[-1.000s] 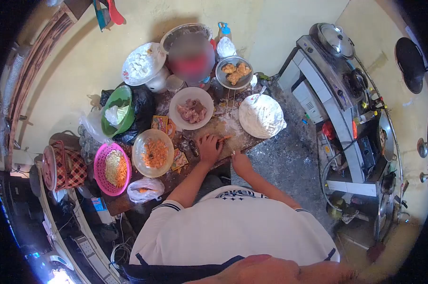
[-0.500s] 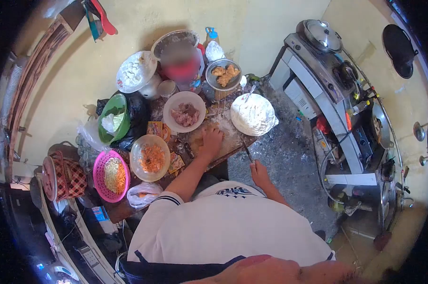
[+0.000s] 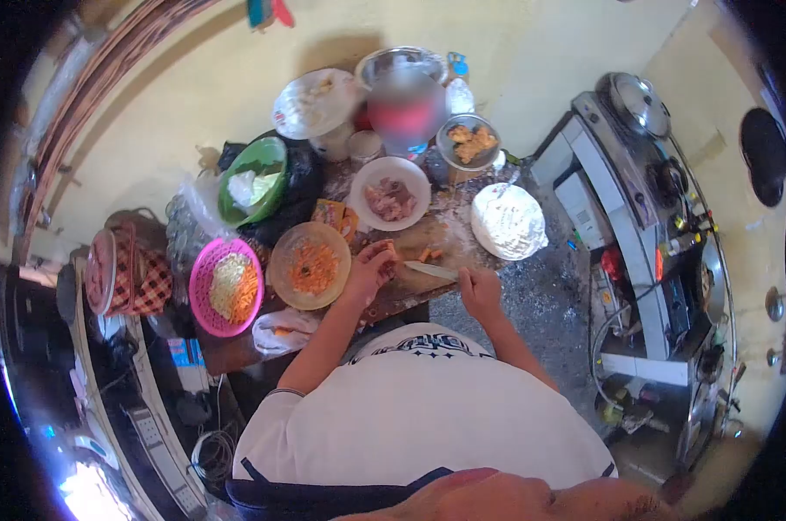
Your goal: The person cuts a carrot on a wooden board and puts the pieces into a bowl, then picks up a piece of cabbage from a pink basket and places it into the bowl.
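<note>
My right hand (image 3: pixel 482 291) is closed around the handle of a knife (image 3: pixel 429 270). Its blade lies across the wooden board (image 3: pixel 449 234), pointing left towards my other hand. My left hand (image 3: pixel 374 267) is at the board's left side, fingers curled on what looks like an orange piece of food, mostly hidden. Small orange pieces (image 3: pixel 429 255) rest on the board just above the blade. Beside my left hand stands a pale bowl (image 3: pixel 280 271) with chopped orange food in it. A white bowl (image 3: pixel 359 198) of raw meat pieces sits behind the board.
A pink basket (image 3: pixel 198 300) holds shredded white and orange vegetables. Behind it is a green basin (image 3: pixel 276 156). At the right stand a flour-filled bowl (image 3: pixel 508 221) and a strainer (image 3: pixel 446 149) with fried pieces. A stove (image 3: pixel 627 161) runs along the right wall.
My left hand, earlier flat on the board, is now curled further left. The knife has moved onto the board, its blade turned leftward. Orange pieces now show there. The view has shifted.
</note>
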A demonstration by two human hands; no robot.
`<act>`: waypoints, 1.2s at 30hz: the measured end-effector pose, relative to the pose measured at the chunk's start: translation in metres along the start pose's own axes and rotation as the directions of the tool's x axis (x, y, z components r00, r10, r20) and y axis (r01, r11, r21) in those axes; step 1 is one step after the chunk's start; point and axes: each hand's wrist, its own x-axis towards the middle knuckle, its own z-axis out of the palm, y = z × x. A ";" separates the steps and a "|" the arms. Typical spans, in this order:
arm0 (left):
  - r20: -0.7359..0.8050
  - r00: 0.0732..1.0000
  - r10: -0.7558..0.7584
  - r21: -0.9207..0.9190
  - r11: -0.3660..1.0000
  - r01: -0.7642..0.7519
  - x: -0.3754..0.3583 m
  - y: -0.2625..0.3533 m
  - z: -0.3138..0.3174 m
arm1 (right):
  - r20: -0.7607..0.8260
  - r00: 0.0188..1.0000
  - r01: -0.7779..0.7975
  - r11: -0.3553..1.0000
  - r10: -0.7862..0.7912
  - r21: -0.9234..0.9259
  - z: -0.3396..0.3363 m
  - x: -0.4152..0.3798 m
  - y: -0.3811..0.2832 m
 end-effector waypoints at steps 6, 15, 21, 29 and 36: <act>0.086 0.996 -0.022 -0.322 0.946 0.048 -0.045 0.042 -0.045 | -0.064 0.956 0.291 0.949 -0.285 0.120 0.030 0.053 -0.089; 0.016 0.996 0.084 -0.363 0.929 -0.073 -0.073 0.078 -0.070 | 0.055 0.826 0.556 0.827 -0.561 0.080 0.072 0.082 -0.148; -0.030 0.996 0.080 -0.399 0.913 -0.086 -0.073 0.074 -0.104 | 0.044 0.774 0.629 0.775 -0.632 0.067 0.103 0.083 -0.157; -0.025 0.999 0.046 -0.470 0.881 -0.052 -0.082 0.089 -0.108 | 0.003 0.751 0.659 0.749 -0.661 0.076 0.126 0.088 -0.162; 0.030 0.997 0.071 -0.490 0.870 -0.048 -0.077 0.085 -0.114 | -0.075 0.757 0.654 0.754 -0.649 0.066 0.131 0.084 -0.169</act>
